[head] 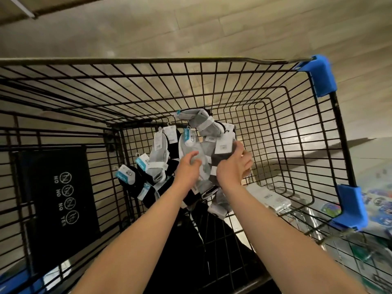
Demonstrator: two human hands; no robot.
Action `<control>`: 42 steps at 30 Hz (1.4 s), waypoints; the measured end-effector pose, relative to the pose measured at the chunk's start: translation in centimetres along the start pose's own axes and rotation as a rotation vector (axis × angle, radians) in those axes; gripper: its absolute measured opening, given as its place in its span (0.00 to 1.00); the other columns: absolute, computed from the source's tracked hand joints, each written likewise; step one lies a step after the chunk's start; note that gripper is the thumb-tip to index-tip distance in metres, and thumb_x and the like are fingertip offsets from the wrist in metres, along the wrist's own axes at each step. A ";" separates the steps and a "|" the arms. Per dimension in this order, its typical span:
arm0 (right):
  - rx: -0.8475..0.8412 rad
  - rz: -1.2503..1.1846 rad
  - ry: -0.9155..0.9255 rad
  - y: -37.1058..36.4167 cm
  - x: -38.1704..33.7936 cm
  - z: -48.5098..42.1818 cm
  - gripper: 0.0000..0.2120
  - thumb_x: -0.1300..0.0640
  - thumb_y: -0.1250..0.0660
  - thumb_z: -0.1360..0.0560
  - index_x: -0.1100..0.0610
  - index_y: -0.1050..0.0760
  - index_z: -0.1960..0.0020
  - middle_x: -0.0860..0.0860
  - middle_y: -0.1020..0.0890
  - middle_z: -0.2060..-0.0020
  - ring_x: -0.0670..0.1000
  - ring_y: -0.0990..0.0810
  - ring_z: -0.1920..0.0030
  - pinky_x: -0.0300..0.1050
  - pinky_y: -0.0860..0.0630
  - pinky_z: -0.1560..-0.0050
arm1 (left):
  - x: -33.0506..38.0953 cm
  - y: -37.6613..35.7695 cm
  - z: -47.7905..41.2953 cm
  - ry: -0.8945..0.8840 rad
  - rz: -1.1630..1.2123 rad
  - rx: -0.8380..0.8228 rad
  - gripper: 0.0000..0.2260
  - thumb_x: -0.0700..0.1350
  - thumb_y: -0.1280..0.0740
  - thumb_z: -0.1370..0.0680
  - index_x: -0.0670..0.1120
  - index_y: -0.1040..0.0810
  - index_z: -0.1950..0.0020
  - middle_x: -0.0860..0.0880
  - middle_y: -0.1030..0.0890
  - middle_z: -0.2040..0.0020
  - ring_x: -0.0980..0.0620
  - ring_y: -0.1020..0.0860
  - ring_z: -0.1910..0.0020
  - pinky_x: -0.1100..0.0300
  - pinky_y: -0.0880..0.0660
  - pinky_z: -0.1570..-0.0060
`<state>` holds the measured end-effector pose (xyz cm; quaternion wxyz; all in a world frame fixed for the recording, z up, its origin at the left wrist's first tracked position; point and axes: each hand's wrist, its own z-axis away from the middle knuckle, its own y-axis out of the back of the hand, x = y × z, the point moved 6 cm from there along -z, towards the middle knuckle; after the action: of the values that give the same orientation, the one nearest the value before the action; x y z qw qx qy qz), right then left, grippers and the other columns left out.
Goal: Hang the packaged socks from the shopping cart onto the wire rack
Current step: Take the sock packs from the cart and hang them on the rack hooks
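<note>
I look down into a black wire shopping cart [233, 85] with blue corner guards. Several packaged socks [159, 162], grey, white and black with teal labels, lie heaped on its bottom. Both my arms reach into the cart. My right hand [235, 166] grips a bundle of grey sock packs [203, 128] lifted above the heap. My left hand [188, 168] is beside it, fingers spread, touching the lower part of the same bundle. The wire rack is not in view.
The cart's folded child seat flap [57, 198] with black warning signs stands at the left. A white packet [269, 196] lies at the cart's right bottom. Colourful goods [377, 204] sit outside the cart at the right. Wooden floor lies beyond.
</note>
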<state>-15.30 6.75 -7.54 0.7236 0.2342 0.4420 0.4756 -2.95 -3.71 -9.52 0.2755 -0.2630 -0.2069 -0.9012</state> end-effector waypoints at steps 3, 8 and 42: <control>-0.065 -0.033 0.178 -1.6 -1.7 -0.4 0.24 0.70 0.38 0.25 0.52 0.27 0.33 0.54 0.30 0.34 0.55 0.34 0.34 0.43 0.39 0.39 | -0.1 1.1 -1.6 -0.016 -0.062 0.057 0.15 0.45 0.38 0.18 0.52 0.24 0.31 0.47 0.27 0.29 0.46 0.26 0.33 0.49 0.28 0.33; -0.623 -0.172 -0.055 -8.4 -2.8 0.0 0.33 0.55 0.29 0.28 0.52 0.32 0.24 0.54 0.23 0.33 0.56 0.25 0.32 0.48 0.28 0.32 | -1.8 2.2 -3.8 0.110 -0.001 0.066 0.18 0.44 0.37 0.18 0.51 0.28 0.28 0.46 0.28 0.26 0.47 0.27 0.31 0.51 0.30 0.30; -0.648 0.031 0.101 -19.2 -6.4 5.6 0.22 0.49 0.29 0.24 0.49 0.24 0.30 0.50 0.20 0.35 0.52 0.20 0.39 0.56 0.23 0.36 | -8.9 14.2 -3.3 0.197 0.035 0.386 0.14 0.48 0.39 0.17 0.48 0.25 0.33 0.46 0.19 0.43 0.44 0.20 0.45 0.46 0.21 0.43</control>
<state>-2.28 -6.90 -16.67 0.7304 -0.0255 0.2993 0.6134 10.77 -12.75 -14.10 0.3553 -0.1194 -0.3433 -0.8612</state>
